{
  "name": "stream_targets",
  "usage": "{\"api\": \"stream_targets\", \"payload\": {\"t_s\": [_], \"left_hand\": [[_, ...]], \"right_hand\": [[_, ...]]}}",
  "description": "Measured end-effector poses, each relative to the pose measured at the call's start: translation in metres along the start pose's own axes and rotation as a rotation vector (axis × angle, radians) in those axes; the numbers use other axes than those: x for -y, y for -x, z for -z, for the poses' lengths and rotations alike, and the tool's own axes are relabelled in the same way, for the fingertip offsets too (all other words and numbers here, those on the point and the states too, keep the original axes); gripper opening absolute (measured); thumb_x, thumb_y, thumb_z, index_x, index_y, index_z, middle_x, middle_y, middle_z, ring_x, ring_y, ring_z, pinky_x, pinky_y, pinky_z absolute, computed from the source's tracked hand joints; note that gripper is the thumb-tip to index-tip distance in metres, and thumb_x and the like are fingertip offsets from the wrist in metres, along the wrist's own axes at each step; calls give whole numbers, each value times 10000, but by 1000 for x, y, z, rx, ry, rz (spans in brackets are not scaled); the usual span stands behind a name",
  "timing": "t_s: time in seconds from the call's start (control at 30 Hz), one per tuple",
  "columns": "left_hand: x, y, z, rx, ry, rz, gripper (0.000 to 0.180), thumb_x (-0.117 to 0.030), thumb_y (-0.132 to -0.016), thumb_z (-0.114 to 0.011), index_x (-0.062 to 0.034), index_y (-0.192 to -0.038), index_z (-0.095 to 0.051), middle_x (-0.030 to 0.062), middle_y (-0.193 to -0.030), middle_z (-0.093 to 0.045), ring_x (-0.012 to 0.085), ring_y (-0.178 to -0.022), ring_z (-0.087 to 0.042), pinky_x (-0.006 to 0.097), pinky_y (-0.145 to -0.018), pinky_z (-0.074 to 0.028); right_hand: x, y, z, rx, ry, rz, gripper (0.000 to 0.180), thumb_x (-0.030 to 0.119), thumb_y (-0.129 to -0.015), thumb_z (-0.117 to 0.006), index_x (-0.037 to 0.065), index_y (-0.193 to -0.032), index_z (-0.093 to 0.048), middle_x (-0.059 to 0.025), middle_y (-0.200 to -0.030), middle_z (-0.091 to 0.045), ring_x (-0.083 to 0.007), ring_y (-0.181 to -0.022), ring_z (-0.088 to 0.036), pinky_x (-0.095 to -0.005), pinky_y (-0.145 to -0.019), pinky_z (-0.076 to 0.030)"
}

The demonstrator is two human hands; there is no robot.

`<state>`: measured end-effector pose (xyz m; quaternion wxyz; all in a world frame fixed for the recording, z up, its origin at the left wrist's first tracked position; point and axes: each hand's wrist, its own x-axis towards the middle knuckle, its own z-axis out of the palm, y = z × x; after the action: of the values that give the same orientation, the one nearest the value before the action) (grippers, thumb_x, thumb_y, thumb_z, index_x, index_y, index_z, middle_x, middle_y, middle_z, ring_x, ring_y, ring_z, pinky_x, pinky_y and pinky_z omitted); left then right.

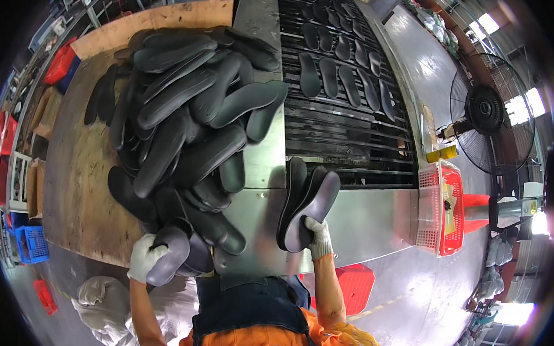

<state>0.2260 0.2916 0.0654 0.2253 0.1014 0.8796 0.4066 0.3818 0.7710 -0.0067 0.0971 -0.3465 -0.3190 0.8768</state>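
Note:
A big heap of dark grey shoe insoles (pixel 182 99) lies on a wooden board and spills onto the metal tabletop. At the heap's near edge, my left hand (pixel 143 258), in a white glove, is closed on the edge of a few insoles (pixel 172 250). My right hand (pixel 318 238), also gloved, grips a small fanned bunch of insoles (pixel 315 208) by the heel ends. That bunch is over the bare metal table (pixel 372 228), toes pointing away from me. Beyond it, several insoles (pixel 330 77) lie in rows on a black slatted conveyor (pixel 327 129).
A wooden plank (pixel 154 22) borders the heap at the back. Right of the table stand a pink and red basket (pixel 431 209) and a large black fan (pixel 485 107). A red stool (pixel 352 288) is below the table's near right edge. White sacks (pixel 104 307) lie at lower left.

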Motion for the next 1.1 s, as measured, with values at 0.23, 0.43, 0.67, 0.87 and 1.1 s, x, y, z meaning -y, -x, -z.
{"api": "stream_targets", "payload": {"t_s": [0.23, 0.43, 0.67, 0.87, 1.1], "left_hand": [[-80, -6, -53, -105, 484, 115, 227, -146, -868, -649, 23, -1011, -699, 20, -986, -688, 111, -855, -596, 298, -777, -499], [-195, -116, -188, -130, 643, 116, 322, -203, -925, -645, 34, -1143, -667, 45, -1014, -688, 131, -887, -624, 297, -807, -503], [-299, -283, -358, 101, 976, 166, 431, -299, -953, -680, 25, -1234, -635, 73, -1074, -691, 166, -947, -648, 318, -820, -530], [-317, -367, -441, 87, 778, 121, 395, -306, -949, -685, 11, -1180, -638, 89, -1105, -676, 186, -963, -635, 357, -866, -513], [-288, -372, -438, -147, 791, 239, 336, -242, -956, -650, 30, -1153, -638, 113, -1037, -684, 208, -899, -648, 374, -830, -523]], "right_hand": [[99, -62, 46, -8, 129, 85, 342, -61, -793, -704, -22, -1132, -675, -118, -997, -732, -261, -844, -728, -406, -812, -623], [191, -131, 98, -51, 244, 139, 472, -32, -755, -750, -7, -1211, -631, -97, -1069, -701, -226, -918, -690, -380, -863, -575], [280, -213, 136, -134, 394, 140, 450, 7, -745, -763, -35, -1175, -637, -108, -1023, -701, -210, -856, -686, -356, -809, -574], [321, -282, 175, -230, 566, 160, 381, 112, -795, -798, -35, -1124, -675, -98, -982, -719, -183, -838, -668, -340, -774, -547], [373, -311, 228, -316, 1105, 367, 418, 192, -775, -767, 0, -1139, -693, -135, -1017, -737, -214, -896, -681, -343, -839, -514]]}}
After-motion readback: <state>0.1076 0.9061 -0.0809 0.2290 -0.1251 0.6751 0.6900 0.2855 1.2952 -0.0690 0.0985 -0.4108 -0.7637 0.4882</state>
